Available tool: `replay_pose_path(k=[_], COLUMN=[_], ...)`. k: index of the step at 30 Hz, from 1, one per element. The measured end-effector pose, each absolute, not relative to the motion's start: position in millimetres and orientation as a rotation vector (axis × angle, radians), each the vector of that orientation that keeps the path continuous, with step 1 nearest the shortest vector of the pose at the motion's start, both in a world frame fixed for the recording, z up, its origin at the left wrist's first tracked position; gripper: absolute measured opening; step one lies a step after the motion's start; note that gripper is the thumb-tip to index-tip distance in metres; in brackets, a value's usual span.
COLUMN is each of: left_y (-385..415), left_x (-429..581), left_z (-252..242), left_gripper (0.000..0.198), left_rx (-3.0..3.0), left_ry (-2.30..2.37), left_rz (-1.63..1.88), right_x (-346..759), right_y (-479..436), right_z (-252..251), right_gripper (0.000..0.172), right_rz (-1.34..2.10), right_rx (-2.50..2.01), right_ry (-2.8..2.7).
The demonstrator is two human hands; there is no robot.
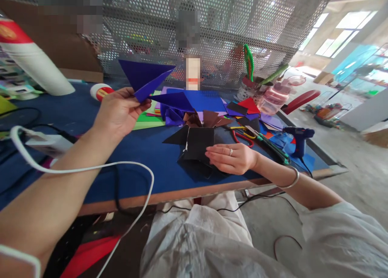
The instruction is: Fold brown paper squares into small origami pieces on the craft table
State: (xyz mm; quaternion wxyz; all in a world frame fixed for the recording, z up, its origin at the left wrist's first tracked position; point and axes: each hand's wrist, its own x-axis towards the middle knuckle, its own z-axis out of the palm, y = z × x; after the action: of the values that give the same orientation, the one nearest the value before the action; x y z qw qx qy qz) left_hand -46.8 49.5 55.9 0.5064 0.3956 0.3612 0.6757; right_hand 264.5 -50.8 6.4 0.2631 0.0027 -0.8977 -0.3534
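Take the black paper shape (200, 144) as the middle of the clock: it sits on the blue table (133, 148), near the front edge. The left hand (121, 108) is at 10 o'clock, up over the table, with its thumb and fingers nearly closed, pinching a folded piece of purple paper (145, 78). The right hand (232, 157) is at 4 o'clock. Its fingers are close together and a bit bent, touching the black paper shape by its right edge; the thumb is hidden, so I can't tell if it is gripping. Between 1 and 2 o'clock is a mesh cup (245, 92), and a long green thing (248, 62) stands up in it. Just beside it, at 2 o'clock, is a see-through pink jug (274, 97); I can't tell what is inside. At 10 o'clock, past the left hand, a small red and white bottle (101, 92) lies down. Farther out that way is a big white bottle (39, 60) with red on it. Near 3 o'clock are red-handled scissors (244, 138) and a dark blue glue gun (299, 140).
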Motion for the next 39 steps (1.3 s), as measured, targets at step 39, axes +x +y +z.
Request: replay_pose_path(k=[39], left_y=[49], left_x=[-45], left_z=[56], left_gripper=[0.027], left_rx=[0.974], left_ry=[0.929], left_rz=[1.595], right_x=[372], right_y=[69], right_z=[43], right_gripper=[0.043], right_rz=[-0.316], right_rx=[-2.192], right_ry=[-2.222])
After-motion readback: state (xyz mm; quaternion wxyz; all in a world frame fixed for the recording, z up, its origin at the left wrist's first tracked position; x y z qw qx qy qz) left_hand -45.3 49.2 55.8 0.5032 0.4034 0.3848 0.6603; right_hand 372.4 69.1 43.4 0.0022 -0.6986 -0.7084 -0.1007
